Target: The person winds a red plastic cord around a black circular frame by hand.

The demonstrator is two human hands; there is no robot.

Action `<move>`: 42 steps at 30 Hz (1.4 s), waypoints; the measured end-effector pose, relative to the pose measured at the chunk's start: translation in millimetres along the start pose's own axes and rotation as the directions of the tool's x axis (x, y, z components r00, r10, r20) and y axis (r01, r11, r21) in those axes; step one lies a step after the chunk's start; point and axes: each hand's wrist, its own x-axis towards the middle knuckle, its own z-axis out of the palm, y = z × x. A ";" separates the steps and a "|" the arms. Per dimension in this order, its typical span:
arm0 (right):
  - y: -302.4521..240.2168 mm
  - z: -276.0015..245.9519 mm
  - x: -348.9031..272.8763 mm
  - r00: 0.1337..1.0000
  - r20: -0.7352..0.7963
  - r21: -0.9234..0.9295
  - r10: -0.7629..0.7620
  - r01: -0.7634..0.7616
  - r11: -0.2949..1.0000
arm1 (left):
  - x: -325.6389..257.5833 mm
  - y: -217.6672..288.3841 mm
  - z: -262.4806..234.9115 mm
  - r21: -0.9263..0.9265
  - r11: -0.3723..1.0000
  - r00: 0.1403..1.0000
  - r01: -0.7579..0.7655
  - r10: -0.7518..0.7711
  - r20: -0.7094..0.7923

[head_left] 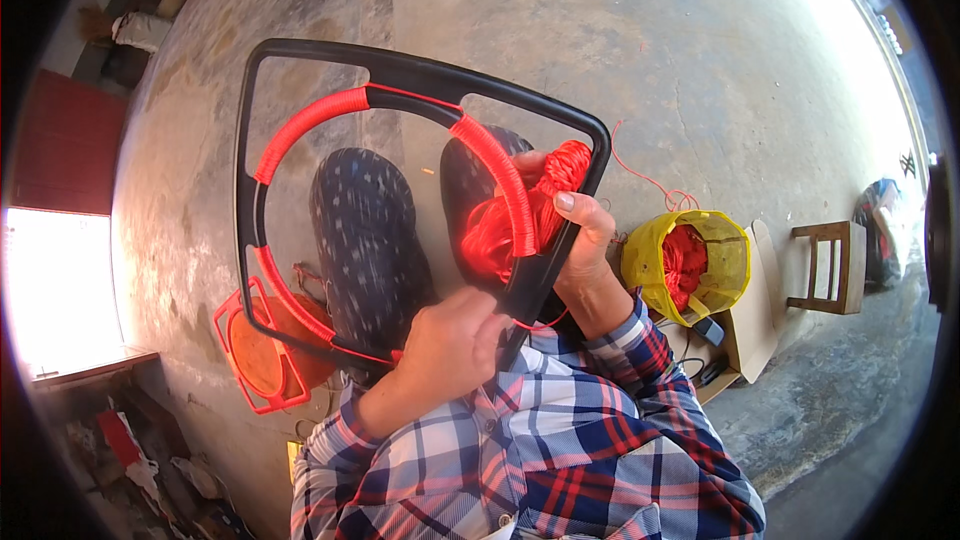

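I hold a black plastic frame (420, 68), rounded-triangular, with an inner ring partly wrapped in red cord (305, 125). My right hand (585, 240) grips the frame's right edge and holds a bundle of red cord (540, 205) against it. My left hand (450, 345) pinches the cord at the frame's lower edge, fingers closed on a thin red strand. My knees in dark dotted trousers (365, 230) show through the frame.
A yellow mesh bag (645, 265) full of red cord sits on the concrete floor at my right, beside a cardboard piece (750, 340). A small wooden stool (830, 265) stands farther right. An orange-red frame (260, 355) lies at my left. Clutter fills the lower left.
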 end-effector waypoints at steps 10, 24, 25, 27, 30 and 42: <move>10.1 -28.7 1.1 0.993 0.111 -0.091 0.047 -0.037 0.995 | -0.6 -4.4 0.1 -0.061 0.998 1.000 0.028 -0.027 0.016; 21.0 -38.8 -12.3 0.989 0.020 0.138 0.146 -0.147 0.979 | 0.9 -11.8 -3.7 -0.099 0.994 0.998 0.055 -0.057 -0.024; 18.8 -38.5 -11.9 0.989 0.020 0.135 0.149 -0.150 0.979 | 1.4 -11.0 -4.5 -0.101 0.993 0.998 0.056 -0.059 -0.026; 14.2 -36.9 -11.4 0.960 0.105 -0.051 0.258 -0.254 0.966 | 2.3 -9.3 -6.0 -0.116 0.990 0.996 0.086 -0.090 -0.030; 16.7 -39.5 -11.6 0.959 0.015 -0.042 0.284 -0.284 0.958 | 1.9 -11.2 -4.7 -0.124 0.987 0.994 0.101 -0.106 -0.034; 15.3 -17.1 -13.0 0.953 -0.112 -0.073 0.282 -0.291 0.954 | -1.6 -15.2 -0.9 -0.047 0.996 0.995 0.079 -0.081 -0.049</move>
